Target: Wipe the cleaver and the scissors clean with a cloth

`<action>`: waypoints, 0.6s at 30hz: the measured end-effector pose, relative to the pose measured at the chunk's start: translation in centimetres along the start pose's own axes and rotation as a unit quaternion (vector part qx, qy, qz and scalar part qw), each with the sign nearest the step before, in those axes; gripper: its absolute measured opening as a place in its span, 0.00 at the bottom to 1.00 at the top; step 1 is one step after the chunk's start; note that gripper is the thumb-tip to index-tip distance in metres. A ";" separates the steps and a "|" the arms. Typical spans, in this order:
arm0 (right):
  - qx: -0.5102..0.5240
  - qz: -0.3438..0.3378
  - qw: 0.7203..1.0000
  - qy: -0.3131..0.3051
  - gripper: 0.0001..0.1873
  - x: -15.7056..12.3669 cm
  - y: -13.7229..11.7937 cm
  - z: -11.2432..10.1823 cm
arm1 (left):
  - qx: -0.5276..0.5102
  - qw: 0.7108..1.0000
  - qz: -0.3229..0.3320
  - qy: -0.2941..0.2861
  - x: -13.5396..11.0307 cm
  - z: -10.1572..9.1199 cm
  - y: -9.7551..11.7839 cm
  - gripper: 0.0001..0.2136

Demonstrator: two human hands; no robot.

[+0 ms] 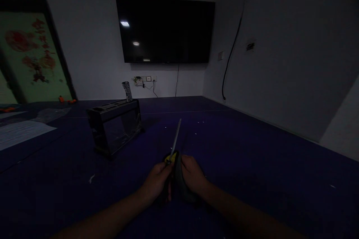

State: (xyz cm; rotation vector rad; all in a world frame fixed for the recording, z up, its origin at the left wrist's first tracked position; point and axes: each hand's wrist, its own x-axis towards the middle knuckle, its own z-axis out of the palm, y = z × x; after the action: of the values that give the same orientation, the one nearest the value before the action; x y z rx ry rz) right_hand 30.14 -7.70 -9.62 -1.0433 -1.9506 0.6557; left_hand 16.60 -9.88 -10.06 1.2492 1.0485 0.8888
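In the dim head view, my left hand (157, 181) is closed around the handle end of a screwdriver (175, 138). Its thin metal shaft points up and away from me. Beside it, my right hand (193, 173) grips a dark grey, long, rounded object (181, 183) whose kind I cannot make out. Something yellow (173, 156) with a dark rim shows at the base of the shaft, between the hands. The two hands are close together, low over the dark blue surface, and the lower parts of what they hold are lost in shadow.
A black open-framed stand (117, 110) with a patterned cylinder (127, 91) on top stands ahead to the left. Papers (25, 132) and clear plastic (52, 115) lie at far left, near orange items (66, 100). White scraps dot the blue surface (252, 157). A television (168, 30) hangs ahead.
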 end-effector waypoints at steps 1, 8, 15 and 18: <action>0.002 -0.003 1.000 -0.001 0.15 0.0 0.0 0.0 | -0.002 1.000 -0.002 0.004 0.0 0.0 0.0 0.24; 0.003 -0.015 1.000 0.008 0.14 -0.1 0.1 0.2 | -0.003 1.000 -0.004 0.016 -0.1 0.2 0.0 0.24; 0.013 -0.010 1.000 0.013 0.16 -0.1 -0.1 0.0 | 0.007 1.000 0.017 0.018 -0.2 0.3 0.2 0.25; 0.030 -0.009 0.999 0.015 0.15 -0.1 -0.2 0.0 | 0.007 0.999 0.030 0.020 -0.1 0.2 0.1 0.26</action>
State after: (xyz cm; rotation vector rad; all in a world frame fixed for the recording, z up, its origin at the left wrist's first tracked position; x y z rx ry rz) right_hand 30.07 -7.90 -9.53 -0.9919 -1.9008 0.6807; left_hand 16.76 -10.04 -9.95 1.2836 1.0558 0.9572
